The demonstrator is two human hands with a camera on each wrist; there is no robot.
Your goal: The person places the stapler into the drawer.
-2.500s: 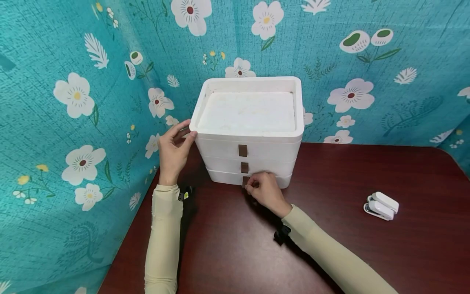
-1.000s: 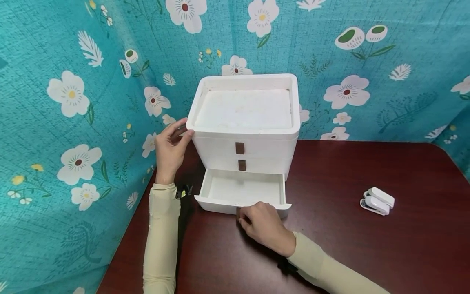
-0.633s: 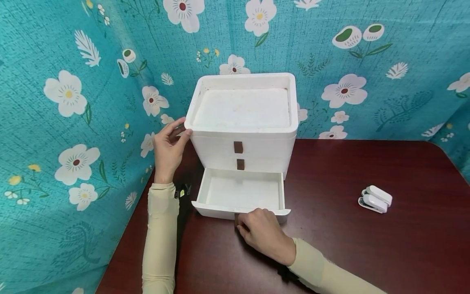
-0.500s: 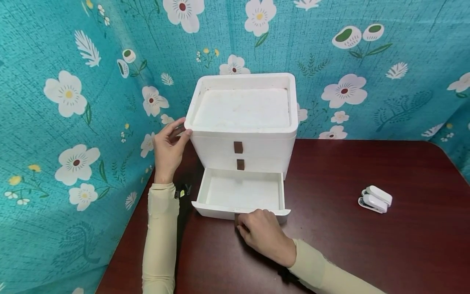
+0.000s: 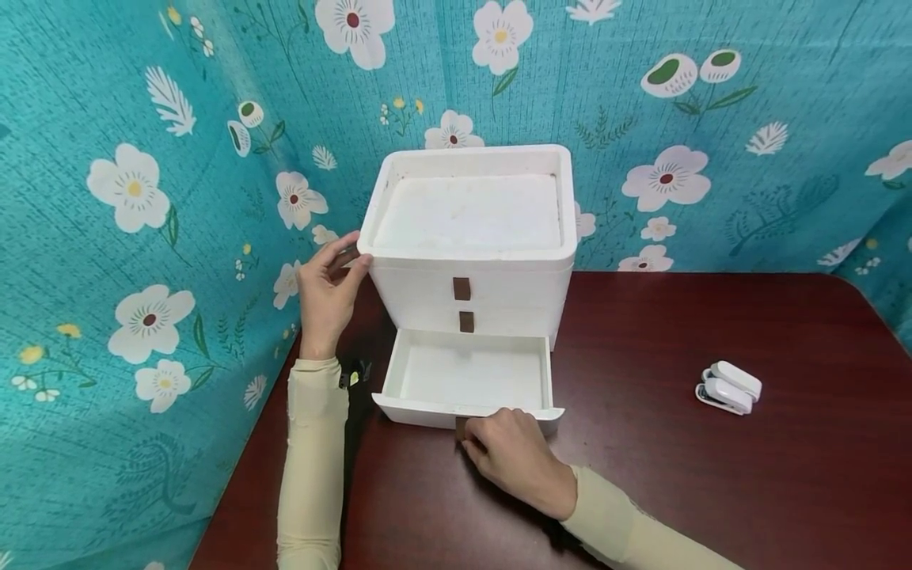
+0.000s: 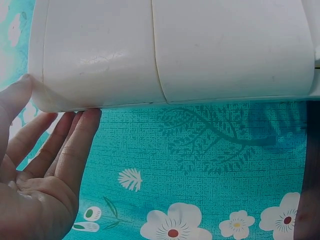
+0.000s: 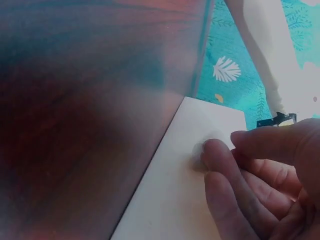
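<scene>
A white mini chest of drawers (image 5: 406, 285) has a shallow recess in its top and brown pull tabs on its front. The bottom drawer (image 5: 463, 374) stands pulled out, its inside bare. My right hand (image 5: 516, 455) pinches the brown pull tab (image 5: 460, 428) of this drawer between thumb and curled fingers. At the chest's left top corner, my left hand (image 5: 324, 309) rests with its thumb at the front. In the left wrist view, its fairly straight fingers (image 6: 75, 145) touch the side wall with their tips. The right wrist view shows the right fingertips (image 7: 212, 150) over the white drawer front.
Two white staplers (image 5: 728, 388) lie side by side on the dark red tabletop (image 5: 641, 475), to the right. A teal floral curtain (image 5: 606, 103) hangs behind the chest and along its left side.
My right hand has drawn the bottom drawer out toward me by its tab, and it has stayed still over the last half second. The left hand keeps touching the chest's corner.
</scene>
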